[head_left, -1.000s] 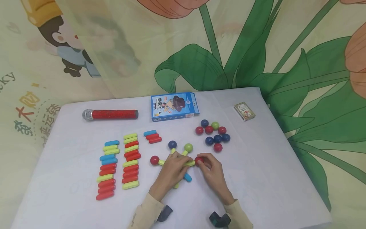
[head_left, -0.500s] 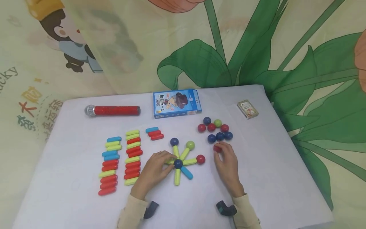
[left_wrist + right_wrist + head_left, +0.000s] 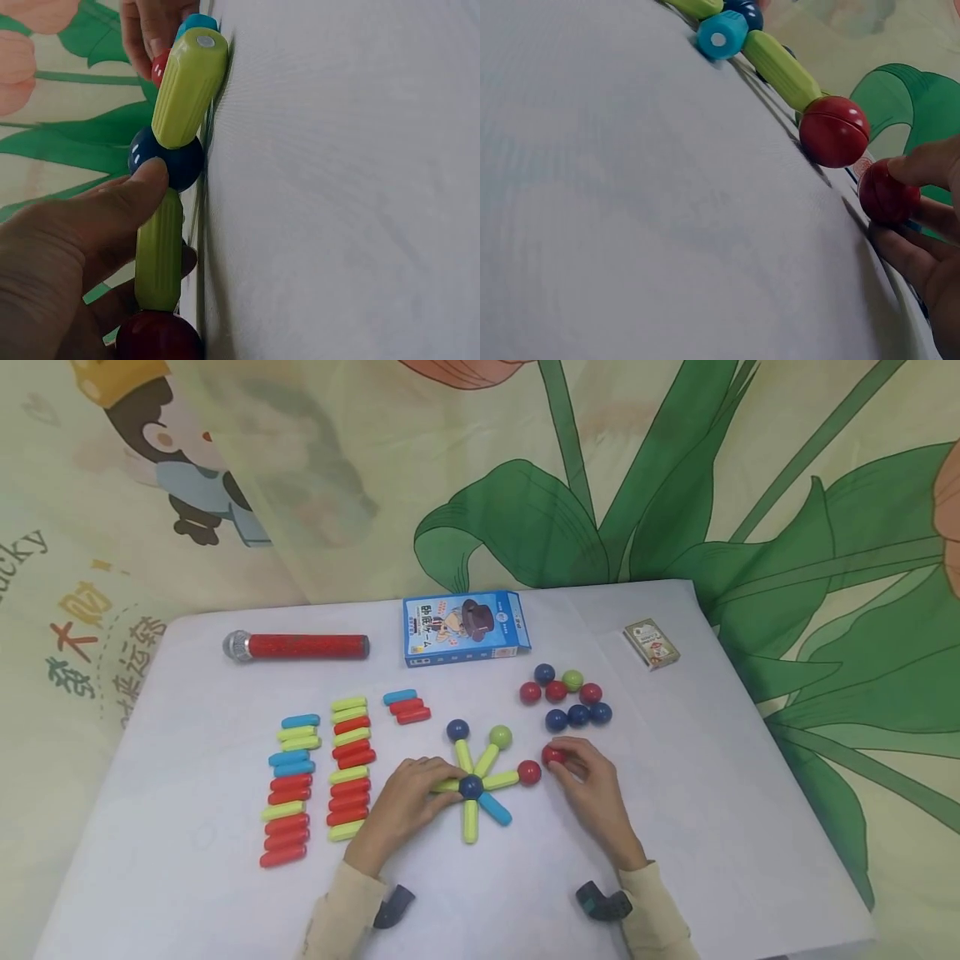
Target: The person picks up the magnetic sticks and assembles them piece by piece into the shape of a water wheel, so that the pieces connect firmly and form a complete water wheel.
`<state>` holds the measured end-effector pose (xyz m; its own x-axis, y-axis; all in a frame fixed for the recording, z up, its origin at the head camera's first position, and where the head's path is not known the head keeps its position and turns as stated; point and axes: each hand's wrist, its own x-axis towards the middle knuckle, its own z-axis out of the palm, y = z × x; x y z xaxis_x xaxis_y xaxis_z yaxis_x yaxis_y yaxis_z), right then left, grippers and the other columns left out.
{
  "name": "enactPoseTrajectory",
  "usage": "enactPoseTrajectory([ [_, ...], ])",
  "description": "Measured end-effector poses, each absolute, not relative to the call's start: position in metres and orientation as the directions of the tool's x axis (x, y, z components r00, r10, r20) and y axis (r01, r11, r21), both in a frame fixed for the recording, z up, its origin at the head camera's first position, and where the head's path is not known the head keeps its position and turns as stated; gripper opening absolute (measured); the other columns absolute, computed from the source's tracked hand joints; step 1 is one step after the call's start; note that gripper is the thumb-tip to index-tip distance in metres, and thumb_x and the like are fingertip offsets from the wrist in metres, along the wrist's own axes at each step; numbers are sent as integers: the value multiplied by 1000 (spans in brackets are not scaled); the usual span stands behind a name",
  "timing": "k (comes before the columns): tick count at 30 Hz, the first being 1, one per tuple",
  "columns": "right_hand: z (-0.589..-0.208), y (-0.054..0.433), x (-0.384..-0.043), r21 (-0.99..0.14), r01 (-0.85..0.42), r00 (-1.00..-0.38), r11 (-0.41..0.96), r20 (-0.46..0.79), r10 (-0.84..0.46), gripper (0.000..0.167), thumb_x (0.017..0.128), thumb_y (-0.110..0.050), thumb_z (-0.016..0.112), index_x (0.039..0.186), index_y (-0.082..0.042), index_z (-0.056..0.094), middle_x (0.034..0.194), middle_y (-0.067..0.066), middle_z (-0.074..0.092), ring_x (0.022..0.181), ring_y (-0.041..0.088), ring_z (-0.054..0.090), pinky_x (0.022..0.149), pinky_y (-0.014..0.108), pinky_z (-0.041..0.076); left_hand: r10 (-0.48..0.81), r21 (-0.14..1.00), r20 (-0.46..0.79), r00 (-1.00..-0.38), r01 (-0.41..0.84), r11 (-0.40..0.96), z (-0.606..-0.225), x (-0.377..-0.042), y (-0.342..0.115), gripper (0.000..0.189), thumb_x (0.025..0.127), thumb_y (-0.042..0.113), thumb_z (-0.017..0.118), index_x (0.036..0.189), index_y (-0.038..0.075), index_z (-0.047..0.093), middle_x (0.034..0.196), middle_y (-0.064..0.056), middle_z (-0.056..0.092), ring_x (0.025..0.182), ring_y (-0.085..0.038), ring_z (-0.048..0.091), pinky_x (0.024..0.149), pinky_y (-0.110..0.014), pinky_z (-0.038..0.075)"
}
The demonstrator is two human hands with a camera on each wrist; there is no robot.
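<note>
On the table lies a star of magnetic rods and balls: a dark blue ball (image 3: 471, 787) in the middle, yellow-green rods (image 3: 470, 821) and one blue rod (image 3: 496, 808) around it. Balls cap some rods: dark blue (image 3: 457, 730), green (image 3: 500, 737) and red (image 3: 529, 772). My left hand (image 3: 408, 802) holds the star, its thumb on the middle ball and its fingers behind a yellow-green rod (image 3: 159, 255), which ends in a red ball (image 3: 159, 337). My right hand (image 3: 592, 789) pinches another red ball (image 3: 889, 193), just right of the star's red ball and apart from it.
Loose balls (image 3: 556, 692) in red, blue and green sit behind my right hand. Columns of coloured rods (image 3: 285, 810) lie at the left, with a small group (image 3: 406, 706) behind the star. Farther back are a red microphone (image 3: 307, 647), a blue box (image 3: 467, 628) and a small card box (image 3: 651, 643).
My left hand has shifted left from the rod at the star's right to its middle. My right hand let go of the star's red ball, took a loose one and moved it left.
</note>
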<state>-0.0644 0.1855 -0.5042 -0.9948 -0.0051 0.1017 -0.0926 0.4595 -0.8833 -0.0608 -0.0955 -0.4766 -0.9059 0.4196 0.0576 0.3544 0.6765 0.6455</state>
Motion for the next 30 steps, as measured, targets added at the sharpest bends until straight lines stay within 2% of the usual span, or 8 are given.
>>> enactPoseTrajectory([
  [6, -502, 185, -65, -887, -101, -995, 450, 85, -56, 34, 83, -3, 72, 115, -14, 65, 115, 2, 63, 109, 19, 62, 89, 28, 52, 477, 624, -9, -879, 368, 690, -473, -62, -93, 41, 81, 30, 77, 121, 29, 66, 113, 11, 67, 104, -10, 56, 95, -39, 47],
  [8, -502, 186, -65, -886, -110, -994, 451, 92, -62, 35, 83, -3, 72, 115, -14, 64, 115, 1, 63, 108, 19, 62, 89, 28, 52, 485, 608, -33, -874, 368, 704, -471, -64, -92, 41, 82, 32, 76, 122, 30, 66, 114, 11, 66, 104, -10, 56, 95, -38, 47],
  [15, -503, 190, -66, -902, -126, -992, 412, 126, -28, 34, 82, 1, 71, 113, -12, 64, 112, 3, 65, 106, 20, 64, 87, 25, 53, 484, 513, -21, -875, 407, 756, -469, -70, -85, 41, 81, 36, 76, 120, 28, 65, 110, 8, 67, 98, -11, 57, 91, -36, 48],
  [18, -504, 189, -64, -910, -104, -994, 401, 107, -15, 34, 82, 2, 71, 113, -11, 64, 113, 4, 64, 106, 20, 64, 87, 23, 52, 465, 443, 22, -885, 426, 789, -470, -71, -79, 41, 80, 36, 77, 117, 24, 65, 104, 3, 68, 95, -15, 59, 91, -39, 48],
  [22, -505, 186, -62, -913, -78, -997, 401, 67, -40, 33, 82, 2, 71, 112, -11, 64, 114, 4, 63, 107, 20, 63, 88, 24, 52, 448, 363, 71, -891, 442, 821, -465, -71, -70, 40, 80, 38, 77, 114, 20, 64, 94, 0, 64, 88, -16, 57, 84, -36, 50],
  [25, -504, 183, -62, -909, -93, -995, 406, 67, -79, 34, 81, 4, 71, 112, -11, 64, 115, 5, 63, 109, 22, 62, 88, 25, 52, 474, 402, 101, -875, 472, 785, -457, -72, -64, 39, 81, 36, 77, 114, 18, 65, 99, -1, 61, 92, -16, 54, 83, -35, 51],
  [28, -504, 183, -62, -904, -109, -992, 412, 71, -107, 35, 81, 5, 70, 112, -11, 64, 115, 5, 63, 110, 23, 62, 88, 24, 52, 543, 523, 118, -831, 517, 678, -453, -76, -56, 36, 84, 29, 75, 117, 18, 66, 112, 0, 63, 103, -15, 53, 89, -34, 51],
  [30, -505, 183, -62, -906, -113, -990, 409, 68, -123, 36, 81, 5, 70, 113, -11, 63, 116, 5, 63, 111, 23, 62, 88, 24, 52, 592, 565, 106, -799, 539, 625, -454, -79, -50, 35, 86, 24, 73, 119, 18, 65, 117, 2, 64, 106, -14, 53, 91, -31, 50],
])
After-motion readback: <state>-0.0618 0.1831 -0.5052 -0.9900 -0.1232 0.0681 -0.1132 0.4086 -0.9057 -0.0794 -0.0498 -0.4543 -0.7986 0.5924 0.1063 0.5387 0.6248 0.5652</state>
